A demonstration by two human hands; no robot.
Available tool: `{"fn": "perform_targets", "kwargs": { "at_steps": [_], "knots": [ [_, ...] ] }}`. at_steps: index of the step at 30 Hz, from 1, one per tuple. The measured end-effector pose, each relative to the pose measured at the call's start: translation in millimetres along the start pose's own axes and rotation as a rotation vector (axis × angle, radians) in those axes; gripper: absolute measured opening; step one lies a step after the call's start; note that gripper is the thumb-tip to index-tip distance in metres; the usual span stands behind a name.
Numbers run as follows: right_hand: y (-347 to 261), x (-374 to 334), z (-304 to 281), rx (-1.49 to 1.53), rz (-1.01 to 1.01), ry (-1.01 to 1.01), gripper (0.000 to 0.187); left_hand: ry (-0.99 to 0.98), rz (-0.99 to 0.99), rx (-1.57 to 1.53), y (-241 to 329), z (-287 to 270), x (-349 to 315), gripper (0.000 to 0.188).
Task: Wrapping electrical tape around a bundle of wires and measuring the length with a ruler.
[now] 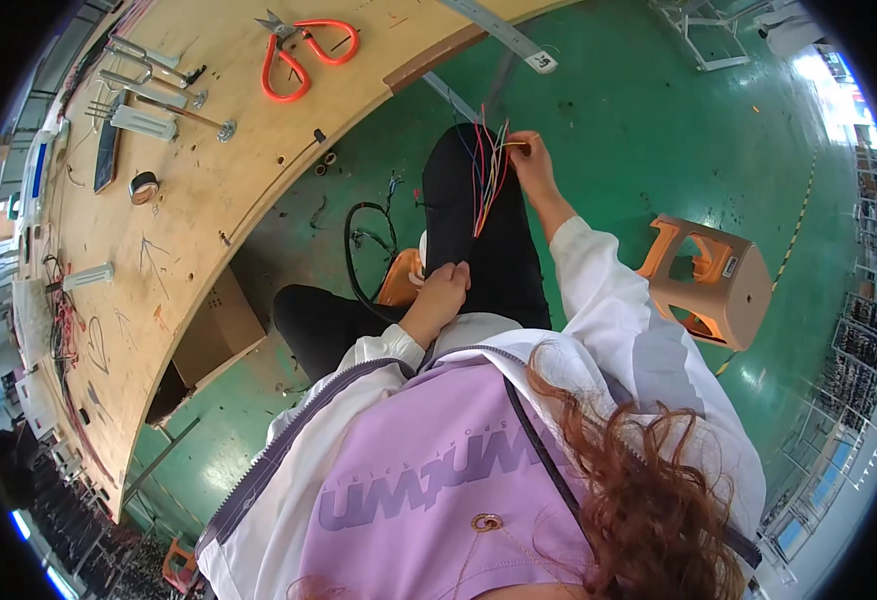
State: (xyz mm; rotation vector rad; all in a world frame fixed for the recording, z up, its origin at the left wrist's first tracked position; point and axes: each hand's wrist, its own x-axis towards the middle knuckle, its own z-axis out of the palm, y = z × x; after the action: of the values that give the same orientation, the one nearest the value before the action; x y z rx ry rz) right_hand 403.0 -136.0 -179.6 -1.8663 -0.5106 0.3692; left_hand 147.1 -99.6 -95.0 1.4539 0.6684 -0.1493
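Across my lap lies a wire harness whose thin coloured wires, red, white, yellow and blue among them, fan out over my raised thigh. My left hand is closed around the harness's black cable below the point where the wires emerge. The fingers of my right hand pinch a yellow wire and hold it out to the right of the bundle. Left of my left hand, a black cable loops down beside my leg, with branched ends and small connectors hanging over the floor. My left hand hides where the cable passes through.
A curved-looking wooden workbench fills the left, bearing red-handled scissors, a tape roll and metal fork-shaped fixtures. An orange plastic stool lies to the right on the green floor. A cardboard box is under the bench.
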Motion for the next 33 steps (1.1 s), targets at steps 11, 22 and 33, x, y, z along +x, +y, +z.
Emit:
{"fn": "perform_targets", "kwargs": {
  "at_steps": [11, 22, 33],
  "knots": [
    [-53.0, -29.9, -3.3, -0.442, -0.137, 0.05, 0.028, -0.032, 0.115, 0.431, -2.8, 4.8, -0.2, 0.013],
    [-33.4, 12.8, -18.7, 0.456, 0.617, -0.437, 0.009, -0.008, 0.234, 0.483, -8.8, 0.9, -1.1, 0.011],
    [40.9, 49.2, -31.4, 1.245, 0.652, -0.722, 0.01, -0.029, -0.23, -0.133, 23.6, 12.6, -0.2, 0.028]
  ]
}}
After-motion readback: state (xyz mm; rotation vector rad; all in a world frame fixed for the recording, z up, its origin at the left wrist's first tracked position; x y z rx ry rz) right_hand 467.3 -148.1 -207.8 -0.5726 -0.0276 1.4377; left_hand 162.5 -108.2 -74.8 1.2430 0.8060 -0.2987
